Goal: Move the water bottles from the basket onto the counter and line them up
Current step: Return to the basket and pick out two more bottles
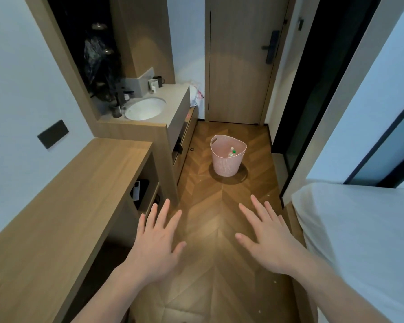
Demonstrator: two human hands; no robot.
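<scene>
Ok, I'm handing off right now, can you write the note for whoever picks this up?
Left hand: open, fingers spread, holding nothing, out over the floor.
Right hand: the same, open and empty.
Pink basket: on the wooden floor ahead, in front of the door, well beyond both hands.
Water bottles: in the basket; only the tops show, at least two, exact count unclear.
Counter: on the left with the sink; no water bottles on it that I can make out.
Done: nothing moved.
Left: go to the basket, carry every bottle to the counter, line them up.
</scene>
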